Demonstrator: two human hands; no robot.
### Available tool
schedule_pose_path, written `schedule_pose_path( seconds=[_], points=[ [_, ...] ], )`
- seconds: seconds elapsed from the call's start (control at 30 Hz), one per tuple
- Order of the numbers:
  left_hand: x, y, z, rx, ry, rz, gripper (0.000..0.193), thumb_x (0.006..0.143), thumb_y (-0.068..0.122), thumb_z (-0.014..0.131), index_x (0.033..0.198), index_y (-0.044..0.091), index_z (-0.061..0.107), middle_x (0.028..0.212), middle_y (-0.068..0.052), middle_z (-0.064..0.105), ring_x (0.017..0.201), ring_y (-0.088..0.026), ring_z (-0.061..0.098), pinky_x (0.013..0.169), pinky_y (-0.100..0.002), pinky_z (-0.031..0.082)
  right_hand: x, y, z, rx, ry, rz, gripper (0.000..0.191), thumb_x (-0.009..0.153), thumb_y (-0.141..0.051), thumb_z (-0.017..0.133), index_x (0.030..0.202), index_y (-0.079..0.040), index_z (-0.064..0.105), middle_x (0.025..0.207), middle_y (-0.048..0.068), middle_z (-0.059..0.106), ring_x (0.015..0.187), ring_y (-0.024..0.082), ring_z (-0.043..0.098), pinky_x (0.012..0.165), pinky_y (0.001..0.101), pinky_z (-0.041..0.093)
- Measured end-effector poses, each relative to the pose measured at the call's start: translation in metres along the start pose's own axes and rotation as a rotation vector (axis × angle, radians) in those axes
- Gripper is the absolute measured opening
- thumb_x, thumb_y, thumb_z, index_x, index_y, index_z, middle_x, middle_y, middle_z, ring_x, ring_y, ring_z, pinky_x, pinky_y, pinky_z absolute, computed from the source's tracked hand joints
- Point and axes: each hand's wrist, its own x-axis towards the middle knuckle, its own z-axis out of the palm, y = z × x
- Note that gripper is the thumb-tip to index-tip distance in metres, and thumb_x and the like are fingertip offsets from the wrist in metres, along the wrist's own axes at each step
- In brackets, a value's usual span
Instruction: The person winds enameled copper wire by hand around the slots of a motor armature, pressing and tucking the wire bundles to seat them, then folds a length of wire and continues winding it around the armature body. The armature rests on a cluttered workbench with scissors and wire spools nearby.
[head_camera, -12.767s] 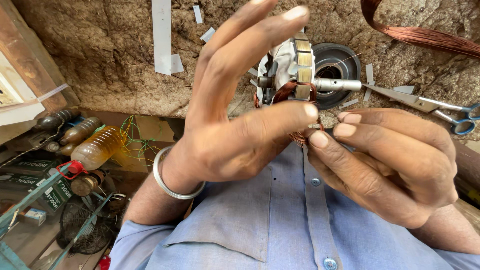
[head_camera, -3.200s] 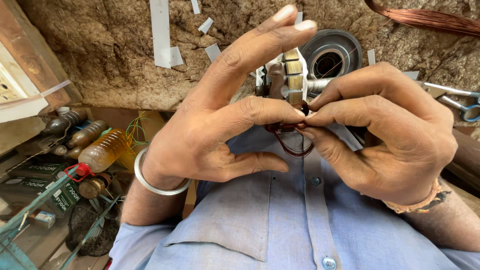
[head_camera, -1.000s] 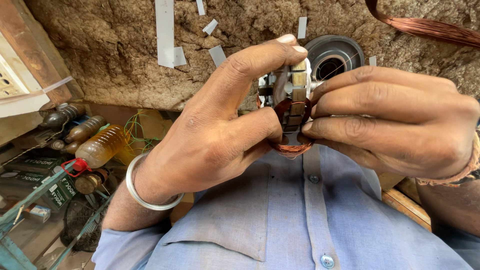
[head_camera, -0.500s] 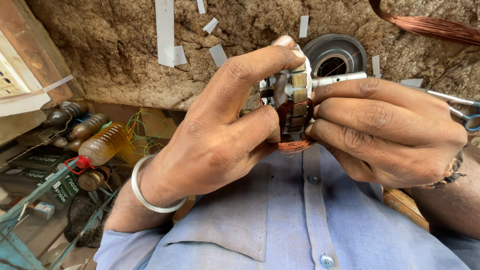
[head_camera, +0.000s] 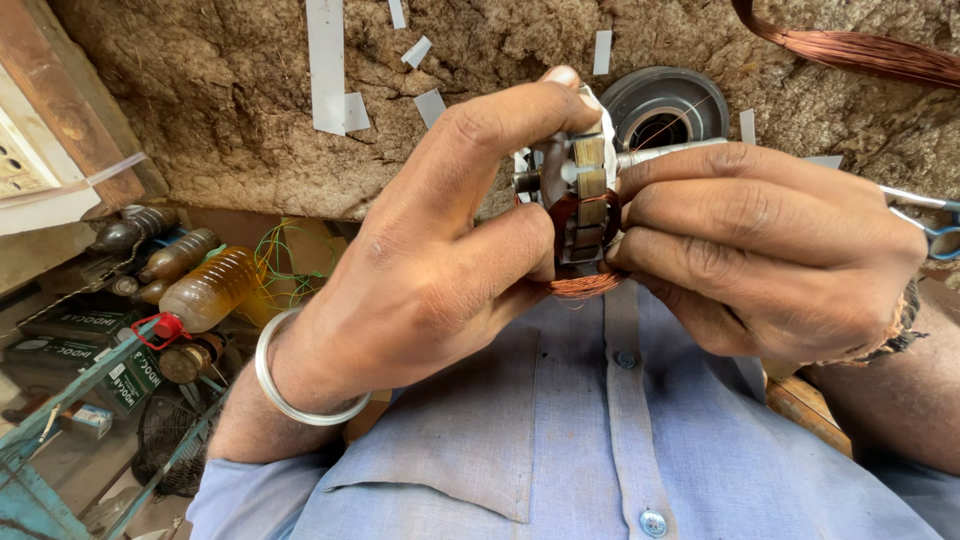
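Observation:
Both hands hold a small motor armature (head_camera: 582, 205) with a steel shaft and slotted metal core, close in front of my blue shirt. My left hand (head_camera: 440, 250), with a silver bangle on its wrist, grips the core from the left with thumb and forefinger. My right hand (head_camera: 770, 250) clasps it from the right, fingers curled over the shaft. A bundle of copper wire (head_camera: 585, 285) loops out below the core between the two hands. White insulation paper shows at the top of the core.
A rough stone slab carries white paper strips (head_camera: 327, 65), a round black motor part (head_camera: 665, 105), a copper wire coil (head_camera: 850, 45) and scissors (head_camera: 925, 215). Below left lie bottles (head_camera: 205, 290), boxes and a fan grille.
The hands have closed in on the armature: the left forefinger curled down over its top, and the right fingers now wrap the shaft side. The copper loop sits lower between them.

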Motion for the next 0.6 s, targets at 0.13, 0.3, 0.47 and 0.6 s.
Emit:
schedule_pose_path(
  seconds=[0.13, 0.3, 0.47, 0.6],
  points=[
    [0.009, -0.006, -0.016, -0.108, -0.082, 0.029, 0.023, 0.084, 0.010, 0.089, 0.093, 0.000, 0.071, 0.142, -0.021, 0.051, 0.139, -0.041, 0.051, 0.117, -0.051, 0.046, 0.001, -0.005, -0.005, 0.051, -0.026, 0.122, 0.017, 0.069, 0.012, 0.078, 0.084, 0.006, 0.074, 0.086, 0.018, 0.070, 0.088, 0.035, 0.075, 0.075, 0.0388, 0.065],
    [0.016, -0.024, -0.025, -0.155, -0.113, 0.109, 0.021, 0.077, 0.011, 0.089, 0.092, 0.007, 0.076, 0.138, -0.020, 0.058, 0.137, -0.042, 0.052, 0.118, -0.052, 0.044, 0.004, -0.016, -0.003, 0.084, 0.016, 0.297, 0.015, 0.075, 0.007, 0.081, 0.087, 0.005, 0.072, 0.089, 0.019, 0.069, 0.086, 0.033, 0.074, 0.076, 0.0395, 0.063],
    [0.018, -0.035, -0.016, -0.303, -0.001, 0.106, 0.023, 0.075, 0.013, 0.091, 0.094, 0.008, 0.079, 0.131, -0.019, 0.065, 0.135, -0.039, 0.058, 0.122, -0.050, 0.048, -0.005, -0.033, 0.002, 0.016, 0.078, 0.497, 0.017, 0.081, 0.005, 0.084, 0.094, 0.005, 0.072, 0.096, 0.019, 0.071, 0.090, 0.028, 0.074, 0.076, 0.0351, 0.061],
    [0.018, -0.043, -0.009, -0.339, 0.049, 0.099, 0.025, 0.068, 0.013, 0.093, 0.089, 0.008, 0.080, 0.124, -0.017, 0.069, 0.131, -0.035, 0.063, 0.120, -0.048, 0.048, -0.015, -0.039, 0.007, 0.111, 0.133, 0.711, 0.015, 0.084, 0.004, 0.082, 0.095, 0.004, 0.072, 0.101, 0.018, 0.073, 0.074, 0.014, 0.069, 0.060, 0.0223, 0.051]
  ],
)
